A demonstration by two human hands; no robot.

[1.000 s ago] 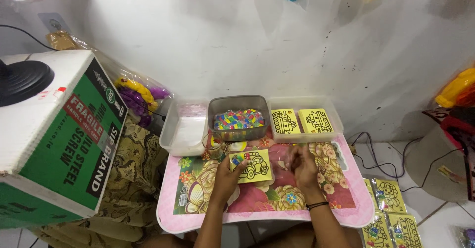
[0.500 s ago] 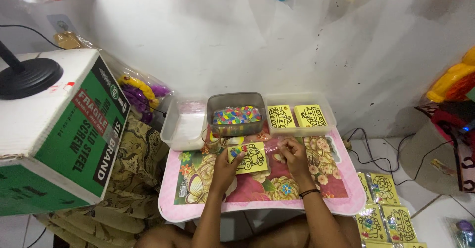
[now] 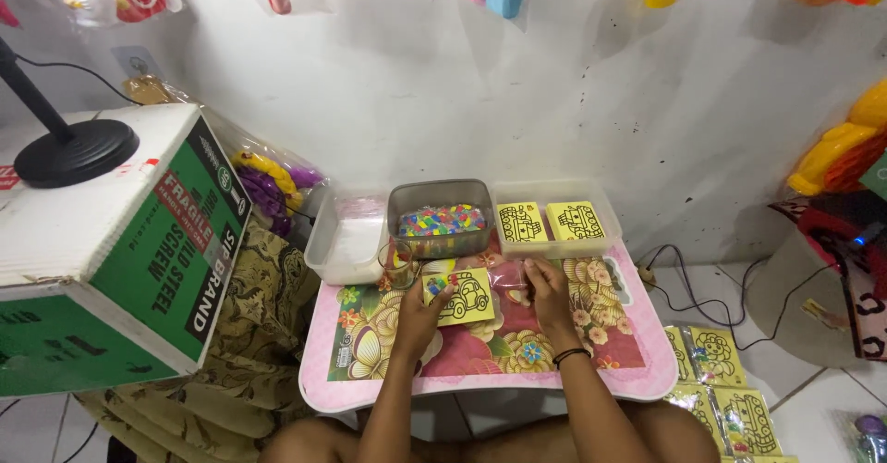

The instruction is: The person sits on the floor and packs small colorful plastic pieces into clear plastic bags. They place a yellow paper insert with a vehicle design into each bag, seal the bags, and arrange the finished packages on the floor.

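A large green-and-white cardboard box fills the nine o'clock side; a small pink low table with a flowered top sits at six o'clock; along its far edge stand a clear plastic tray holding two yellow picture cards, a white-filled clear tub and a grey tub of many-coloured bits. The yellow card with a black car outline lies at the table's centre; the left hand pins its eight o'clock corner, fingers closed on the edge; the right hand, at the card's three o'clock, seems pinched on something small, though I cannot tell what.
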